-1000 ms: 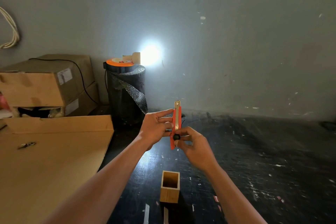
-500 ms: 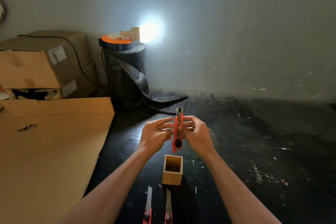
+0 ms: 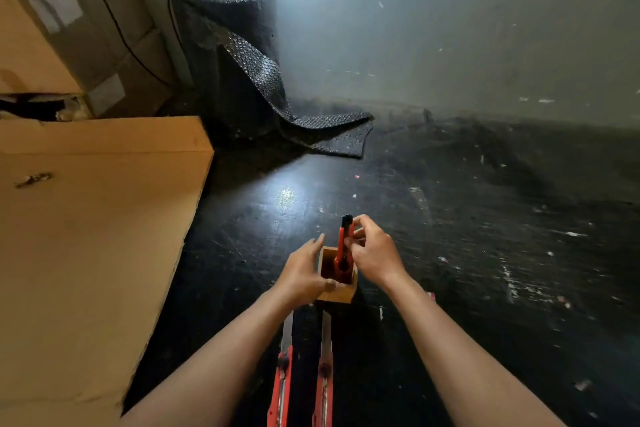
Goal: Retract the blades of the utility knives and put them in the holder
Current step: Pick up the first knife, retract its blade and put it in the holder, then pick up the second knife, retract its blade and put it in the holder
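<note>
The right hand [image 3: 375, 253] pinched the upper part of a red plastic utility knife [image 3: 344, 246] between thumb and fingers [image 3: 363, 222], closed on it; the knife stood nearly upright, its lower end already inside the small square wooden holder [image 3: 337, 289] and its black end cap pointing to twelve o'clock. The left hand [image 3: 303, 272] sat at the holder's nine o'clock side, fingers loosely curled and the thumb touching the near rim (whether it truly gripped the wood could not be told). At six o'clock from the holder two more red utility knives [image 3: 282, 381] lay side by side on the dark scuffed bench [image 3: 485, 253], their silver blades extended toward the holder. A flat sheet of brown cardboard [image 3: 86, 236] lay well apart at nine o'clock.
</note>
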